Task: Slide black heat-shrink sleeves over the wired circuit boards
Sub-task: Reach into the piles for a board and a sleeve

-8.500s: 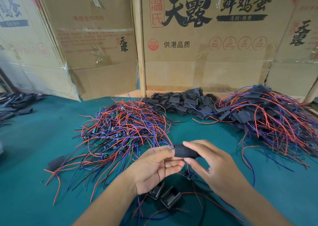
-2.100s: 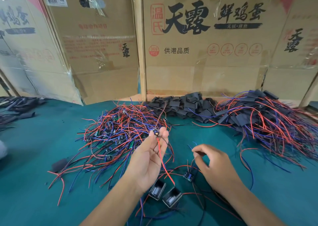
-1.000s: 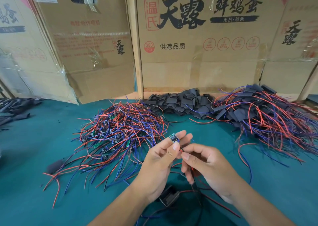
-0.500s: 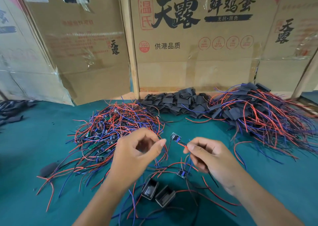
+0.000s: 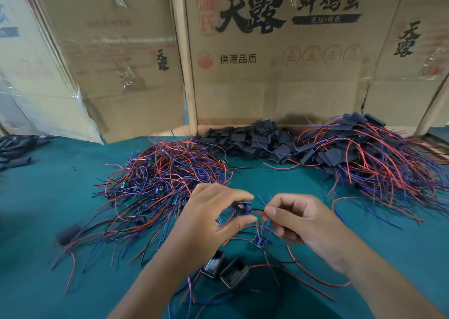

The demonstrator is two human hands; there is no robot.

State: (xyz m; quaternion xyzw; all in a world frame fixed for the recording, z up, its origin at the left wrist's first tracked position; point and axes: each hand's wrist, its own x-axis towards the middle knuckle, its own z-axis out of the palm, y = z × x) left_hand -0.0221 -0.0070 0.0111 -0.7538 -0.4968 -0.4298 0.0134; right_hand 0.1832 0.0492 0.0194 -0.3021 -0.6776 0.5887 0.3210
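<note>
Pinching a small circuit board (image 5: 241, 208) between thumb and fingers, the left hand (image 5: 209, 218) is held low over the green table (image 5: 43, 221), closed on the board. Red and black wires (image 5: 258, 211) run from that board to the right hand (image 5: 301, 221), where they are clamped between thumb and forefinger.

Three heaps are counted on the far half of the table: one of bare wired boards (image 5: 162, 180) at the left, one of loose black sleeves (image 5: 252, 141) in the middle against the cardboard boxes (image 5: 279, 76), and one of sleeved boards (image 5: 374, 158) at the right. Two sleeved pieces (image 5: 224, 269) lie side by side just below the hands — touching each other — and one more bare board (image 5: 259, 240) lies between them and the right hand. A single sleeve (image 5: 68, 233) rests apart at the left, near the wire ends. More dark sleeves (image 5: 17, 148) are seen at the left edge.

Open green surface is left at the near left and near right; the back is closed off by the boxes.
</note>
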